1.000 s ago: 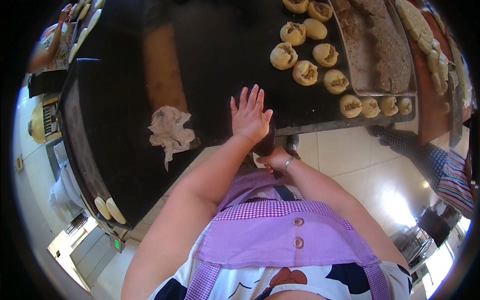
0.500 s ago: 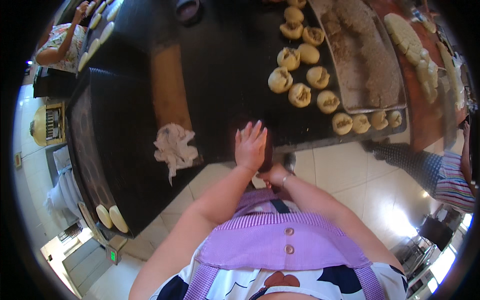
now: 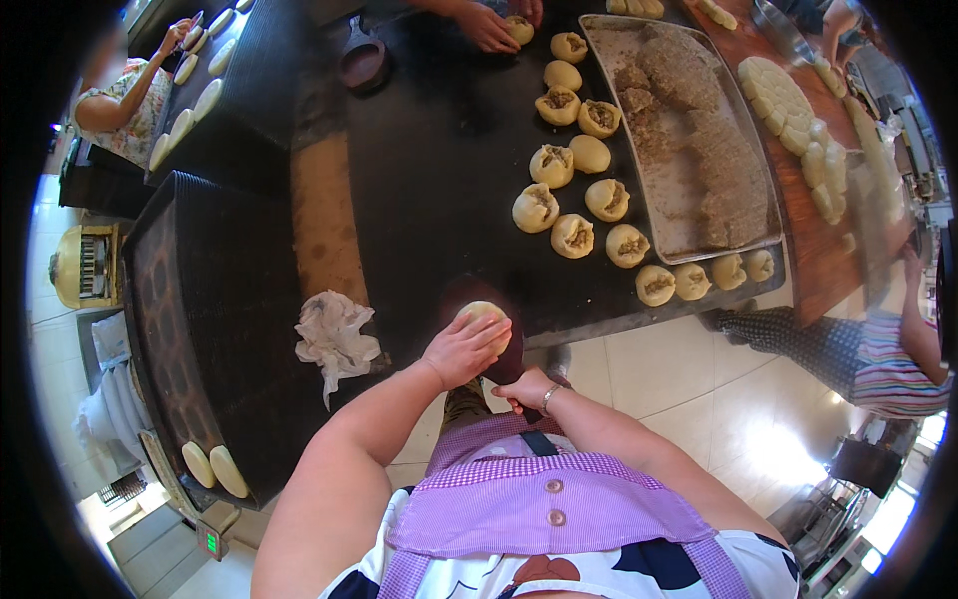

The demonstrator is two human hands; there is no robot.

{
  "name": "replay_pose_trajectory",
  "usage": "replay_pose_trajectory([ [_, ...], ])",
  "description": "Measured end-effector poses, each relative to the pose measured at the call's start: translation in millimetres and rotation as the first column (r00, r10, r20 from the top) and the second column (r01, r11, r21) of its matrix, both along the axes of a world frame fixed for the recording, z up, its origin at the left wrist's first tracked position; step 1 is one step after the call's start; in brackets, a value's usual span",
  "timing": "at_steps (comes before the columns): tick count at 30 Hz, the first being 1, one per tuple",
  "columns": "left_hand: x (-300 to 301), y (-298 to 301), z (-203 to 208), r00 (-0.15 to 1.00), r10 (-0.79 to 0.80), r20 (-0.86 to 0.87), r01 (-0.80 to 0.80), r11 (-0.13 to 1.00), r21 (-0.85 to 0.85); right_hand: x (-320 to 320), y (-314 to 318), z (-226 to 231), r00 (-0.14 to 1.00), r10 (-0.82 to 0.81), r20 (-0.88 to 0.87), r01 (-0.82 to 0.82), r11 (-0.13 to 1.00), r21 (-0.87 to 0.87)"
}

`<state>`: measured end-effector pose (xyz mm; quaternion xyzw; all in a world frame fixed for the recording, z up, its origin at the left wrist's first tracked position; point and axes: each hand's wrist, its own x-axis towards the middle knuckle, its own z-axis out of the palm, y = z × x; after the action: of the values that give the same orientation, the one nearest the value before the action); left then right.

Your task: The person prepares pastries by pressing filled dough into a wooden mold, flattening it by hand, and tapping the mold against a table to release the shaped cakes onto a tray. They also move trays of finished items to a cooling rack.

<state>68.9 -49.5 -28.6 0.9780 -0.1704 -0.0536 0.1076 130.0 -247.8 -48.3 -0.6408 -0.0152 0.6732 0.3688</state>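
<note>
My left hand [image 3: 467, 349] lies over a round pale dough piece [image 3: 484, 310], its fingers extended across the top. Under the dough is a dark round paddle [image 3: 509, 364]. Its handle is in my right hand [image 3: 529, 387], which is closed round it. Both hands are at the near edge of the black worktop [image 3: 429, 220]. Whether the underside of the dough touches the paddle all over is hidden. To the right, several dough balls with open tops and brown filling [image 3: 573, 236] stand in loose rows.
A metal tray of brown filling [image 3: 768, 242] sits right of the balls. Beyond it, cut dough pieces [image 3: 778, 98] lie on a wooden board. A crumpled cloth [image 3: 336, 339] lies left, a second dark paddle [image 3: 363, 66] farther off. Another person's hands [image 3: 487, 28] handle a ball.
My left hand has shifted left and nearer, and a dough piece now shows under its fingers. The view has shifted, bringing another person's hands and the second paddle further into sight.
</note>
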Motion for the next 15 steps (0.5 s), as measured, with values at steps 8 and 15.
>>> replay_pose_trajectory([
  [8,8.1,3.8,32.1,0.981,0.153,-0.121,-0.171,0.972,-0.16,21.1,3.9,36.6,0.999,-0.011,-0.046,0.013,0.999,0.042],
  [15,-38.4,30.8,52.0,0.456,0.886,-0.084,-0.645,0.264,-0.717,73.8,33.5,164.7,0.353,0.378,0.856,-0.453,0.869,-0.197],
])
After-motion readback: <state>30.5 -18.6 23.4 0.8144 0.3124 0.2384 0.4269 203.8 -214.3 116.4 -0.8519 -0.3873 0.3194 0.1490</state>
